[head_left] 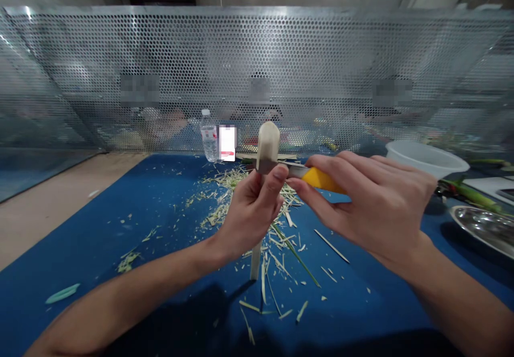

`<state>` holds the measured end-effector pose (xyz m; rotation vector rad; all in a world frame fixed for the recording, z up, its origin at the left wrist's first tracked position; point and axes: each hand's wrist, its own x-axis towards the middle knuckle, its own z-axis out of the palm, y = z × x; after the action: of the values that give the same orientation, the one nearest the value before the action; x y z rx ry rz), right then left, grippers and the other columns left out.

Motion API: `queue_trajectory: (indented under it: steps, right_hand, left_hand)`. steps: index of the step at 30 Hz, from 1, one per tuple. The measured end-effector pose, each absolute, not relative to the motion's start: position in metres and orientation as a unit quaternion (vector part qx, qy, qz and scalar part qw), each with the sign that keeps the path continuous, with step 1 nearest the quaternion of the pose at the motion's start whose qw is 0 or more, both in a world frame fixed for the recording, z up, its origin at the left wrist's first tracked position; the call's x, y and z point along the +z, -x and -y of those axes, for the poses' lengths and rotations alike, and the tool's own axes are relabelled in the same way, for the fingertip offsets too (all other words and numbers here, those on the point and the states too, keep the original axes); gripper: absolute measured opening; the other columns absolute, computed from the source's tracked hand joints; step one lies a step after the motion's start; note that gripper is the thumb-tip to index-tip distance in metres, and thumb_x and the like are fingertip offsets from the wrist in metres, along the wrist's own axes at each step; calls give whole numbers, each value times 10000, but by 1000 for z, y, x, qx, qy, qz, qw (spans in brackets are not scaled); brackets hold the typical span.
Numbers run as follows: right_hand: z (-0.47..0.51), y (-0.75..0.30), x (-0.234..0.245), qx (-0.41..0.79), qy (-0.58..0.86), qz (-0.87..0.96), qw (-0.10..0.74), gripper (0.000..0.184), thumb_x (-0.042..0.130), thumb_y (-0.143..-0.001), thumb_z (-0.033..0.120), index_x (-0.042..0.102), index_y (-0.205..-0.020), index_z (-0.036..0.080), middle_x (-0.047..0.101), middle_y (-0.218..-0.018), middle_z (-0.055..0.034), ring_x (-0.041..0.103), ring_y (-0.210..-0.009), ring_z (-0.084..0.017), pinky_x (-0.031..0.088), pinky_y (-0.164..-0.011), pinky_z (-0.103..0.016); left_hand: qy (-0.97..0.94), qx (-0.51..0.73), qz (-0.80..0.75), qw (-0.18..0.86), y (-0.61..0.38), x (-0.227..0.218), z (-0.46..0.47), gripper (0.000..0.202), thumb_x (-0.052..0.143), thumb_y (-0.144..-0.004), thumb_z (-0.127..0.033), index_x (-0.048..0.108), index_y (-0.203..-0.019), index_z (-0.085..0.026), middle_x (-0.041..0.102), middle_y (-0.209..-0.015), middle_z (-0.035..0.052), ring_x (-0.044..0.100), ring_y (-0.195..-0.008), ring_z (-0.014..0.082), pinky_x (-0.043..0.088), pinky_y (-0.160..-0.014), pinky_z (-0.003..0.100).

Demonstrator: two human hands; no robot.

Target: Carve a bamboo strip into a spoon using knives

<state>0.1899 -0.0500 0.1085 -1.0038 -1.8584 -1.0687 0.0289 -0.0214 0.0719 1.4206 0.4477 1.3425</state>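
Note:
My left hand [251,210] is closed round a pale, peeled stalk [267,143], holding it upright so its rounded top stands above my fingers and its lower end [255,260] reaches down to the blue mat. In my right hand [369,199] is a yellow-handled knife [319,179], gripped with fingers wrapped round the handle. The blade [277,167] lies across the stalk just above my left thumb. Green and pale shavings [241,196] lie scattered on the mat beneath both hands.
A blue mat [120,218] covers the table. A water bottle [209,137] stands at the back by a perforated metal screen [257,62]. A white bowl [425,159], green stalks [474,194] and a metal tray [482,226] sit at the right. Other people are behind the screen.

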Motion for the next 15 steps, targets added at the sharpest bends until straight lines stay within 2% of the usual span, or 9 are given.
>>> queue_trajectory:
  steps: [6, 9, 11, 15]
  right_hand:
    - [51, -191, 112, -409, 396, 733, 371, 278, 576, -884, 482, 721, -887, 245, 726, -718, -19, 608, -563, -136, 353, -532, -294]
    - [50, -191, 113, -395, 402, 735, 377, 291, 568, -888, 489, 727, -889, 246, 717, -707, -22, 612, -571, -138, 363, -541, -292]
    - [50, -190, 113, -395, 399, 733, 384, 299, 567, -888, 498, 727, -887, 245, 714, -702, -21, 609, -569, -136, 364, -540, -290]
    - [50, -189, 113, -420, 383, 725, 389, 307, 580, -880, 502, 719, -871, 229, 711, -696, -26, 592, -557, -129, 352, -529, -287]
  left_hand:
    - [-638, 520, -205, 530, -18, 81, 21, 389, 566, -900, -487, 443, -677, -193, 377, -450, -86, 342, -347, 25, 255, -332, 188]
    - [-646, 488, -195, 554, -12, 89, 20, 324, 584, -895, -464, 461, -757, -199, 421, -494, -89, 397, -371, 37, 340, -347, 174]
    - [-650, 486, -182, 554, -10, 93, 20, 309, 570, -906, -460, 447, -782, -205, 420, -482, -98, 383, -357, 35, 323, -337, 166]
    - [-672, 499, -167, 521, -11, 90, 19, 385, 526, -931, -459, 437, -674, -187, 422, -457, -75, 375, -357, 22, 283, -341, 160]
